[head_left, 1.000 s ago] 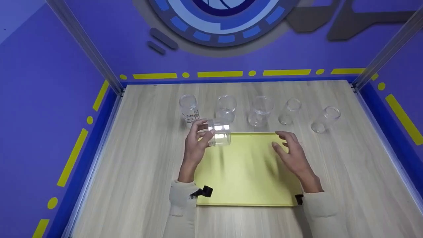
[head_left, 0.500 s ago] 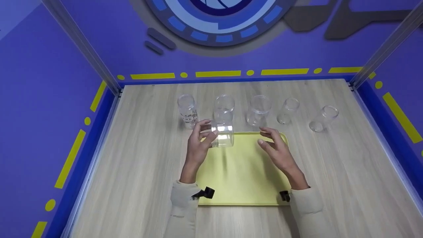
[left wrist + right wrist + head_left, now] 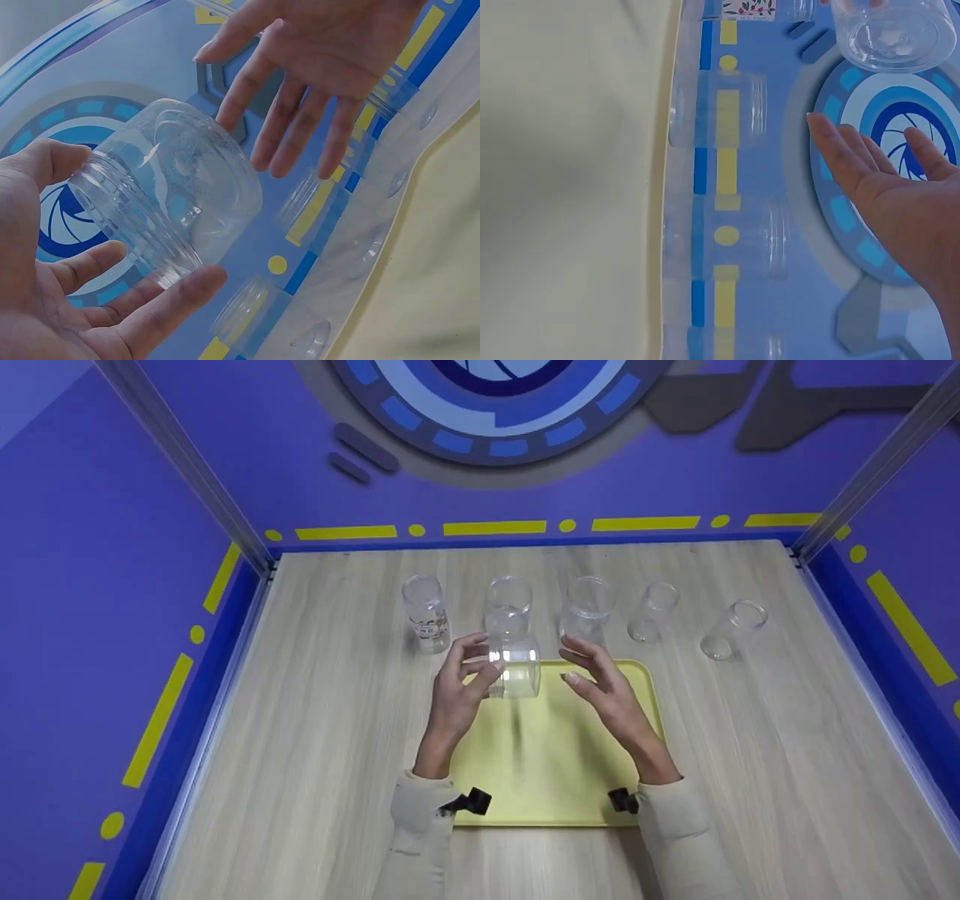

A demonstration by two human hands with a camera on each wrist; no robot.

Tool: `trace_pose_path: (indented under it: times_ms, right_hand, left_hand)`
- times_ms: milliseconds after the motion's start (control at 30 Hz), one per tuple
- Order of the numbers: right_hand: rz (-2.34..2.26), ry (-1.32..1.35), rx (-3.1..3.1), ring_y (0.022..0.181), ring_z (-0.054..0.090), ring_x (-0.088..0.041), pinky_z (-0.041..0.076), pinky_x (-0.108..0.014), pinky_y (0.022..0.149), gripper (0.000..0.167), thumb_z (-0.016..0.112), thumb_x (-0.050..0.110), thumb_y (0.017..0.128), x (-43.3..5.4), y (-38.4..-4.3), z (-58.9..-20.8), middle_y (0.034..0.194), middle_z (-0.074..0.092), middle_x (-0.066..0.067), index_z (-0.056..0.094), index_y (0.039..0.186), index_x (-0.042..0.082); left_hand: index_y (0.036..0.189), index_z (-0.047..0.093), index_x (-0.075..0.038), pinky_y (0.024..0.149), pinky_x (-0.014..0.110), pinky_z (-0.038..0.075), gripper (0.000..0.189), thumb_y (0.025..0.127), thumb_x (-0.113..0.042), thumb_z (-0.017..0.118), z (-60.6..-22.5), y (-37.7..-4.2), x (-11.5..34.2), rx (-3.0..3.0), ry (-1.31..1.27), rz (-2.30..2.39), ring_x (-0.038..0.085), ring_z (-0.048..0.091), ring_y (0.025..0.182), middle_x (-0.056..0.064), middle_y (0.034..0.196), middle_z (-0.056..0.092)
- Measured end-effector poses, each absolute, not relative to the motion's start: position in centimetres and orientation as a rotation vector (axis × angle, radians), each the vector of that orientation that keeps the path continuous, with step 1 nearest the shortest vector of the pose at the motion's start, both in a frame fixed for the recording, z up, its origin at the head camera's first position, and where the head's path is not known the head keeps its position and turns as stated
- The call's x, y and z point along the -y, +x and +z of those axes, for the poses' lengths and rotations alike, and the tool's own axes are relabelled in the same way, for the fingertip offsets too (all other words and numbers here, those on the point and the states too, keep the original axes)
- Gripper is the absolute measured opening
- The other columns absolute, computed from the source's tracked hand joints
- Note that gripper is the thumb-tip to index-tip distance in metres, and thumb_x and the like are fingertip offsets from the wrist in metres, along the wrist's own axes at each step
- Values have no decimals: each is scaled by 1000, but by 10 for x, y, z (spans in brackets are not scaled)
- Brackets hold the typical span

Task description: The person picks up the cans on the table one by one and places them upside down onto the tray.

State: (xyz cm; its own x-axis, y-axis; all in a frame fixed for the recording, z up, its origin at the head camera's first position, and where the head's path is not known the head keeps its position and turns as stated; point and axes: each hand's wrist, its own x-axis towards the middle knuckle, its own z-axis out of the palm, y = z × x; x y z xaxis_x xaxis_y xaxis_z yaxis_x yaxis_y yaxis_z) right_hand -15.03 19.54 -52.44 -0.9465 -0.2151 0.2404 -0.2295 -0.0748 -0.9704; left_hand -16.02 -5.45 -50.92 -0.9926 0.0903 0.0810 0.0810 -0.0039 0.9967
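- One clear jar point(image 3: 521, 666), sideways in the air, its ridged neck held between the thumb and curved fingers of the left hand point(image 3: 457, 690)
- Right hand point(image 3: 609, 697), fingers relaxed and parted, near the jar's base but apart
- Yellow tray point(image 3: 555, 784) below both hands' fingers
- Five upright clear jars point(image 3: 589, 604) beyond the fingertips, the leftmost one point(image 3: 426, 615) patterned
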Motion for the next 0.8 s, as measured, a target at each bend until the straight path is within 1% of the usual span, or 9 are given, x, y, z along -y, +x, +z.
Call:
trace_pose_path:
  times_ms: [133, 267, 367, 467, 533, 633, 800]
  right_hand:
    - [2299, 528, 2105, 148, 39, -44, 48, -38, 111, 59, 58, -2, 103, -191, -151, -522, 162, 39, -24, 36, 157, -10]
    - [2305, 542, 2157, 150, 37, -40, 46, -40, 112, 65, 59, 1, 103, -189, -151, -521, 165, 38, -19, 33, 162, -3]
    - [2306, 577, 2184, 152, 36, -41, 45, -47, 114, 69, 60, 1, 102, -188, -150, -520, 167, 36, -18, 31, 164, 0]
    - [2328, 615, 2172, 152, 35, -42, 43, -52, 114, 72, 61, -1, 101, -186, -151, -520, 167, 35, -20, 29, 165, 1]
    - [2344, 641, 2158, 151, 35, -42, 44, -50, 114, 74, 62, -2, 100, -185, -151, -520, 167, 34, -22, 28, 166, 0]
    - [2374, 652, 2137, 151, 34, -44, 45, -45, 114, 77, 64, -2, 98, -183, -151, -519, 166, 33, -24, 27, 166, 1]
    - [2373, 626, 2153, 151, 34, -44, 46, -42, 112, 79, 68, 1, 97, -182, -151, -519, 166, 34, -23, 30, 166, 3]
  left_hand:
    - [146, 56, -10, 80, 45, 62, 61, 93, -36, 73, -509, -160, 53, -2209, 188, 2217, 30, 64, 118, 16, 135, 58]
    - [147, 54, -6, 79, 45, 62, 65, 93, -36, 73, -509, -160, 50, -2206, 208, 2217, 31, 65, 117, 17, 135, 58]
    - [146, 54, -4, 77, 44, 62, 66, 93, -37, 73, -511, -160, 49, -2205, 221, 2220, 31, 66, 116, 18, 134, 58]
    - [146, 55, -5, 77, 44, 62, 65, 93, -37, 73, -511, -160, 47, -2204, 231, 2220, 32, 66, 115, 18, 133, 58]
    - [146, 55, -5, 77, 44, 63, 65, 93, -38, 73, -511, -160, 45, -2203, 238, 2217, 32, 66, 115, 18, 134, 58]
    - [146, 54, -3, 78, 44, 63, 66, 93, -37, 73, -511, -159, 44, -2206, 245, 2207, 32, 65, 116, 19, 135, 58]
    - [146, 54, -4, 77, 43, 63, 64, 93, -36, 72, -511, -158, 43, -2214, 255, 2198, 31, 66, 115, 19, 135, 58]
